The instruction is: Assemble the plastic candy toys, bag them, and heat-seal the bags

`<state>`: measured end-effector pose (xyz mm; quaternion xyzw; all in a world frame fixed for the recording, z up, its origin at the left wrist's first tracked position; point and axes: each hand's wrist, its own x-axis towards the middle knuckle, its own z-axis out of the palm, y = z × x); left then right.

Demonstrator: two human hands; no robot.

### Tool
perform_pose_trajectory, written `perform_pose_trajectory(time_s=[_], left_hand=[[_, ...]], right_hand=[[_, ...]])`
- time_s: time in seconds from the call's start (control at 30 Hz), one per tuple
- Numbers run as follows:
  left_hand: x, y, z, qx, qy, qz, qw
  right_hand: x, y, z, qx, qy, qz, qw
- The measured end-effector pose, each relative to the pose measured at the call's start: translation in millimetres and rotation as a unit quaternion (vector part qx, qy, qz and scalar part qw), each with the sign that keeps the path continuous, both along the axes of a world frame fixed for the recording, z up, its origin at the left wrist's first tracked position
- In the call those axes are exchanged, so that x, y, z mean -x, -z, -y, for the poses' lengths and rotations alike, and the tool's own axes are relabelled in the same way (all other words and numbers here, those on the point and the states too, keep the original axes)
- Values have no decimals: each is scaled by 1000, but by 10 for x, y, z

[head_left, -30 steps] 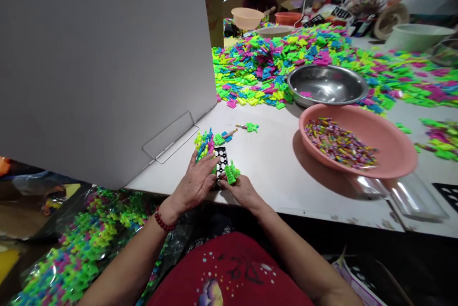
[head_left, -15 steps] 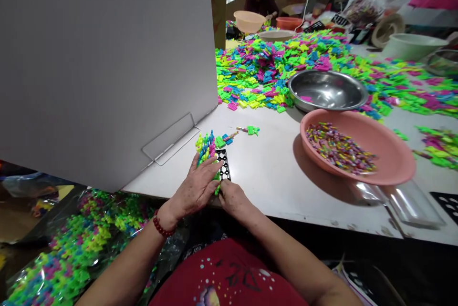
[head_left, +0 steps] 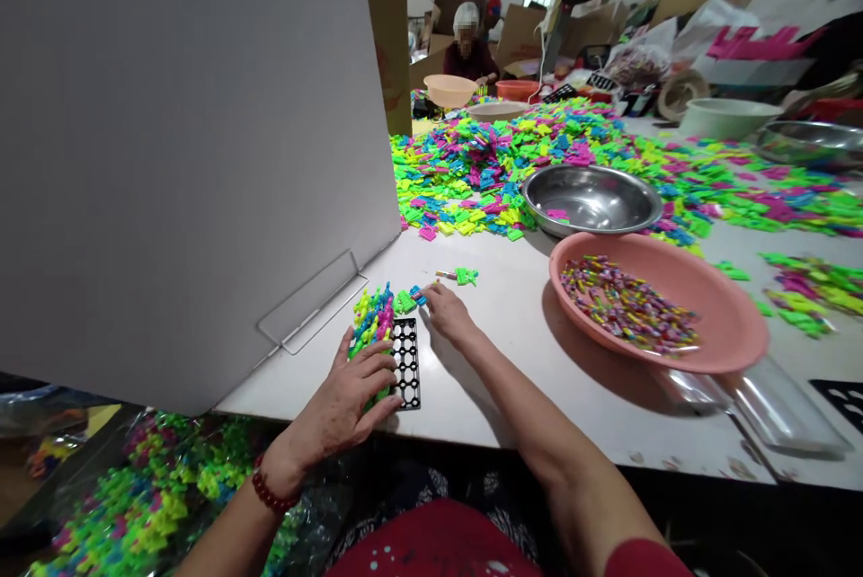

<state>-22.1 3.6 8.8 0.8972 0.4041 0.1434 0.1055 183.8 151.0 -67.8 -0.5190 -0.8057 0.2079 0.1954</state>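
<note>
A black grid rack point(head_left: 406, 366) with rows of round holes lies at the near edge of the white table. Upright green, yellow, blue and pink plastic pieces point(head_left: 372, 318) fill its left part. My left hand point(head_left: 347, 388) rests against these pieces, its fingers spread and partly covering them. Beyond the rack, my right hand point(head_left: 450, 315) has its fingertips closed on the end of a small blue plastic piece point(head_left: 417, 296). A green piece point(head_left: 404, 302) lies beside it. Farther right lies another green piece point(head_left: 465, 276) with a small tube attached.
A large grey panel point(head_left: 189, 155) with a wire stand point(head_left: 310, 303) rises at left. A pink basin point(head_left: 725, 307) of small wrapped tubes and a steel bowl point(head_left: 593, 199) stand right. Colourful pieces point(head_left: 485, 155) are heaped behind; a person point(head_left: 470, 56) sits beyond. Filled bags point(head_left: 128, 505) lie lower left.
My right hand has moved from the rack's near end forward to the loose blue piece. The left hand stays at the rack, fingers more spread. The view has tilted up.
</note>
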Motion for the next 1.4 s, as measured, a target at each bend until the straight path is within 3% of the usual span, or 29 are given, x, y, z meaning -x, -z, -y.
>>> perform_pose_trajectory(time_s=[0.1,0.17,0.33,0.47,0.63,0.77,0.9,1.13,1.4], left_hand=[[75,4,13,2,-29,-3,1000],[105,26,30,1,-48,1,999],[141,80,47,1,-56,19,998],[215,56,-96,-22,-70,74,995],[315,-14,-358,-36,-162,133,977],[338,-11,-403,-25,-174,143,974],[317,15,-473,-27,-160,133,978],[244,57,-889,5,-113,52,992],[240,214,-1045,27,-119,50,991]], right_hand=[[82,-26,-328,5,-5,18,1000],[105,0,-362,16,-1,14,1000],[-27,158,-56,45,47,-51,997],[-37,222,176,94,74,-149,982],[205,235,401,160,37,-272,948],[296,307,600,175,25,-317,932],[312,339,525,155,59,-287,943],[593,274,128,111,59,-211,969],[712,254,100,74,33,-108,991]])
